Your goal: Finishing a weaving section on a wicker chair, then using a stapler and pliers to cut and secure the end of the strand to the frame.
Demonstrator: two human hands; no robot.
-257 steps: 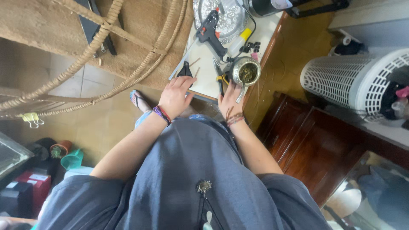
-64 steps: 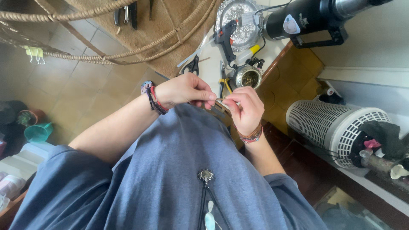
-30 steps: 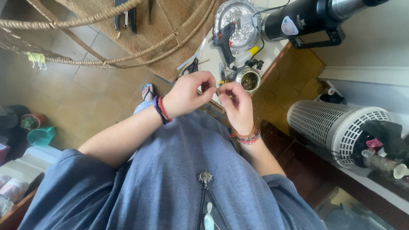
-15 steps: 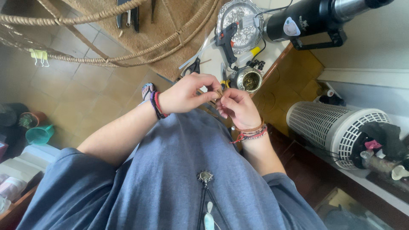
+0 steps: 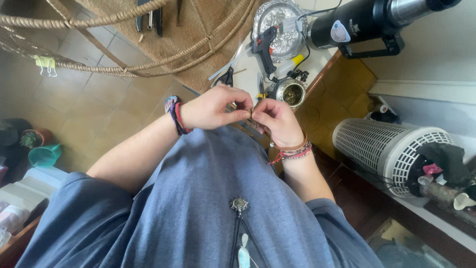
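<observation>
- Head view: the left hand (image 5: 210, 106) and the right hand (image 5: 277, 119) meet fingertip to fingertip above the lap, in front of the edge of a small white table (image 5: 248, 59).
- Both hands have their fingers curled in and pinched together on a tiny piece (image 5: 251, 115) held between them; it is too small to tell what it is.
- The left wrist carries purple and red bracelets (image 5: 174, 114); the right wrist carries several thin bands (image 5: 292, 150).
- On the table just beyond the hands stands a round metal cup (image 5: 291, 93) filled with greenish matter.
- Beside it lie a black glue gun (image 5: 263, 45), dark-handled pliers (image 5: 225, 78) and an ornate silver tray (image 5: 277, 20).
- A large black flask (image 5: 364, 22) lies at the table's far end.
- To the right sits a white perforated cylinder (image 5: 391, 151).
- A pendant (image 5: 239, 204) hangs on the blue shirt.
</observation>
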